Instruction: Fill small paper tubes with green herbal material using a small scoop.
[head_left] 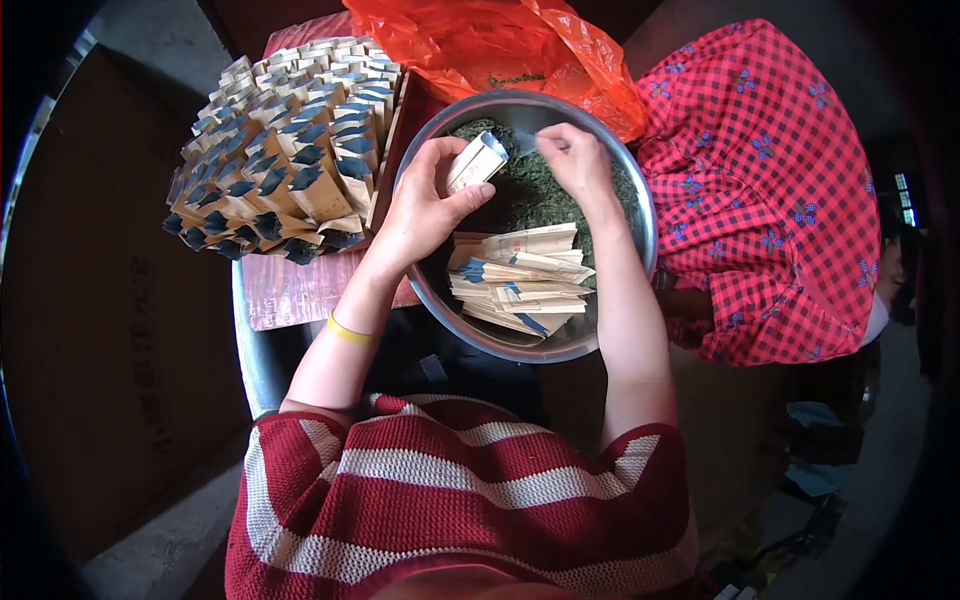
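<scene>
Between the fingers and thumb of my left hand (425, 208) is a small tan paper pouch (474, 166), tilted, its silvery mouth spread apart. My right hand (580, 168) hovers just right of the pouch with its fingers curled together; whatever they may hold is hidden. Both hands are over a wide metal bowl (648, 215) of dark green dried leaves (535, 190). On the near side of the bowl lies a loose pile of flat paper pouches (525, 290) with dark blue linings.
Left of the bowl, many upright tan pouches (290, 150) stand packed together on a reddish board (300, 295). An orange-red plastic bag (440, 40) with leaf bits lies open behind the bowl. A red checked cloth (765, 190) bulges close on the right. A large cardboard box (110, 270) is at far left.
</scene>
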